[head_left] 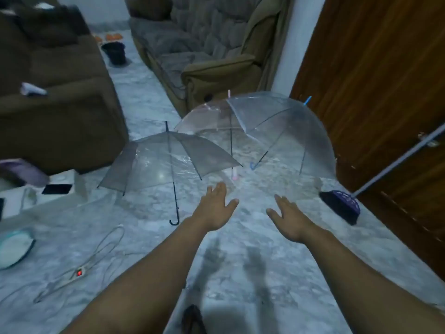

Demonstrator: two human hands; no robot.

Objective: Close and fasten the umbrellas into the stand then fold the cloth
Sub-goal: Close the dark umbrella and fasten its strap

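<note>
Marble floor [252, 237] of a living room, brown sofa [55, 92] at 10 o'clock, second sofa [204, 44] at 12, wooden door [385, 80] at 2. Three clear umbrellas sit open on the floor: black umbrella [168, 160] at 11 o'clock from the hands, pink umbrella [212, 116] behind it at 12, blue umbrella [289, 131] at 1, canopy overlapping the pink one. Black bucket [115, 52], likely the stand, far back at 11 between the sofas, well apart from the umbrellas. White cloth [32, 89] on the sofa arm at 10, possibly the one to fold, cannot confirm. Broom [342, 206] leans on the door at 3. Power strip [77, 273] with cable at 8. Phone [57, 189] on a low white ledge at 9.

Left hand [216, 208] and right hand [291, 218] both reach forward above the floor, palms down, fingers spread wide, holding nothing, touching no umbrella.

Progress: judged at the start. No umbrella closed, none fastened, none in the stand, cloth unfolded. All steps left. Black or pink umbrella handle is nearest the left hand, likely first grab.

Writing: none readable, frame is blurred.
</note>
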